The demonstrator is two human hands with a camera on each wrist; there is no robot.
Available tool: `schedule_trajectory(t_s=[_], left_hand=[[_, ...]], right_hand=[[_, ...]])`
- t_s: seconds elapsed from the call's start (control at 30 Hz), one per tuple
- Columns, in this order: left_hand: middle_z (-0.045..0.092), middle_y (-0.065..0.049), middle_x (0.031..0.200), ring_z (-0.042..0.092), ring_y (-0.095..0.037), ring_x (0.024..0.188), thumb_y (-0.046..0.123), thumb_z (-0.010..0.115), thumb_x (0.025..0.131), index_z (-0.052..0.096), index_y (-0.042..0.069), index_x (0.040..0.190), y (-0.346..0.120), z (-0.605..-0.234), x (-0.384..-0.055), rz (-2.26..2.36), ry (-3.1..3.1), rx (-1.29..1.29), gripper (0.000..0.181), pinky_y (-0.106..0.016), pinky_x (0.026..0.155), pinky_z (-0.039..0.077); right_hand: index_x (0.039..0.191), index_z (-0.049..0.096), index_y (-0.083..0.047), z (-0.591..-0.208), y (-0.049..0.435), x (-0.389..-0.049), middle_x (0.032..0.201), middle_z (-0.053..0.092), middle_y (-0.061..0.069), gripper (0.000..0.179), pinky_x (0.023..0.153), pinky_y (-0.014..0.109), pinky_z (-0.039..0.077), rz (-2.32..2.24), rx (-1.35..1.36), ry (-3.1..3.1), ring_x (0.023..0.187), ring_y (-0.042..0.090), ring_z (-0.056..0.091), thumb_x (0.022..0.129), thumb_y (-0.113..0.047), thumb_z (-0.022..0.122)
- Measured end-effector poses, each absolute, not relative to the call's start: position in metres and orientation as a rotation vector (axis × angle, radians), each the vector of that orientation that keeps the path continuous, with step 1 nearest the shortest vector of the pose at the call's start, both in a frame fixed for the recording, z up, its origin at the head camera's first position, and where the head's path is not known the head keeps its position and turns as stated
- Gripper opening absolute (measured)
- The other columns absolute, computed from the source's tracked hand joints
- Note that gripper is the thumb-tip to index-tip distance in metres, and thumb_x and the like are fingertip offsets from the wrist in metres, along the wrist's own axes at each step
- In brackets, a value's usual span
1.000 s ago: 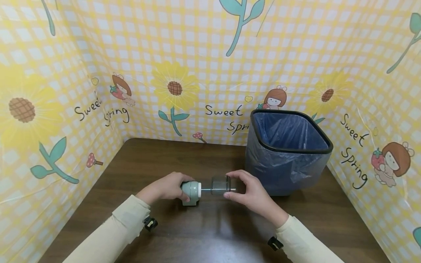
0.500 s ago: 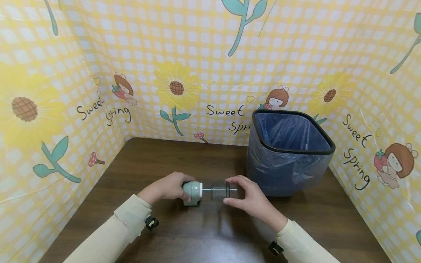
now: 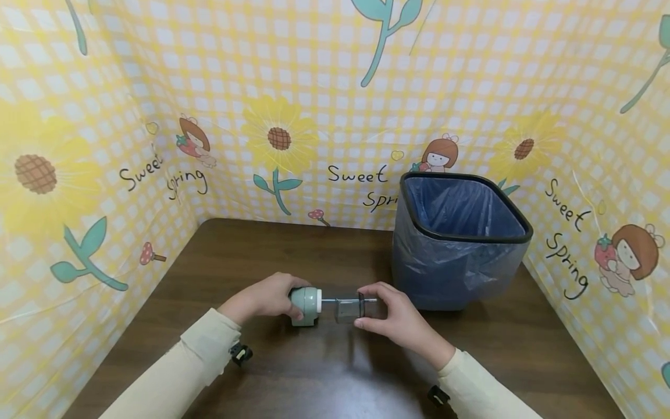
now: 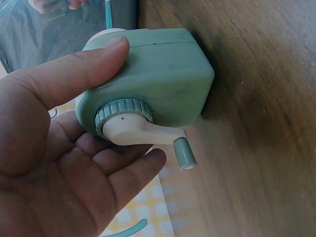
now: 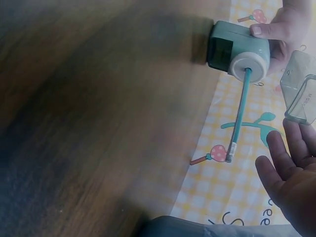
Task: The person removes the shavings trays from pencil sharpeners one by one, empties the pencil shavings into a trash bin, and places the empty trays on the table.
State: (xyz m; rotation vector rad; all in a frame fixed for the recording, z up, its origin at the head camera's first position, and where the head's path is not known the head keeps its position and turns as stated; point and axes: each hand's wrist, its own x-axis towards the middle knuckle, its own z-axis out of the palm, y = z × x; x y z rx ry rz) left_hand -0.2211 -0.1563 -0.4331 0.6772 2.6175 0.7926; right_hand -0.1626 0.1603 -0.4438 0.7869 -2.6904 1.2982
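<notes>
My left hand (image 3: 268, 298) grips a pale green hand-crank pencil sharpener (image 3: 305, 306), thumb on its near side. In the left wrist view its white crank (image 4: 143, 132) with a green knob points away from the palm. A teal pencil (image 5: 240, 111) sticks out of the sharpener's white round front. A dark opening (image 5: 221, 53) shows in the sharpener's body in the right wrist view. My right hand (image 3: 405, 314) pinches a clear, smoky plastic shavings drawer (image 3: 348, 310) between thumb and fingers. The drawer is apart from the sharpener, beside the pencil in the head view.
A bin (image 3: 445, 279) lined with a bluish plastic bag stands at the back right, just beyond my right hand. Its black rim (image 3: 471, 237) is open at the top. Yellow checked sheeting (image 3: 235, 75) surrounds the brown wooden table (image 3: 251, 250).
The drawer has tilted and shifted slightly towards me, so more of it lies on the near side of the pencil. My left hand and the sharpener have barely moved.
</notes>
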Motion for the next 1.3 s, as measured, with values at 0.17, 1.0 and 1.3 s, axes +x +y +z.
schedule_trajectory(t_s=[0.17,1.0,1.3], left_hand=[[0.069,0.001,0.111,0.061,-0.017,0.091,0.019,0.09,0.077,0.066,0.011,0.133,-0.155,-0.432,-0.221,0.796,2.615,0.677,0.062,-0.038,0.079,0.054],[0.069,0.002,0.109,0.061,-0.016,0.09,0.018,0.091,0.075,0.067,0.011,0.132,-0.156,-0.433,-0.221,0.788,2.622,0.67,0.062,-0.037,0.078,0.054],[0.069,0.002,0.11,0.061,-0.016,0.09,0.019,0.091,0.076,0.067,0.013,0.133,-0.156,-0.433,-0.221,0.789,2.617,0.669,0.062,-0.036,0.078,0.054]], right_hand=[[0.13,0.066,-0.017,-0.446,0.161,-0.166,0.126,0.064,-0.015,0.061,0.106,0.045,0.046,1.27,0.792,-2.723,0.123,0.01,0.058,0.08,-0.045,0.086],[0.127,0.068,-0.014,-0.456,0.157,-0.167,0.119,0.066,-0.007,0.058,0.101,0.052,0.048,1.332,0.819,-2.789,0.115,0.022,0.062,0.079,-0.039,0.089],[0.127,0.068,-0.013,-0.463,0.157,-0.168,0.119,0.067,-0.005,0.057,0.099,0.044,0.051,1.261,0.885,-2.821,0.111,0.016,0.062,0.081,-0.042,0.087]])
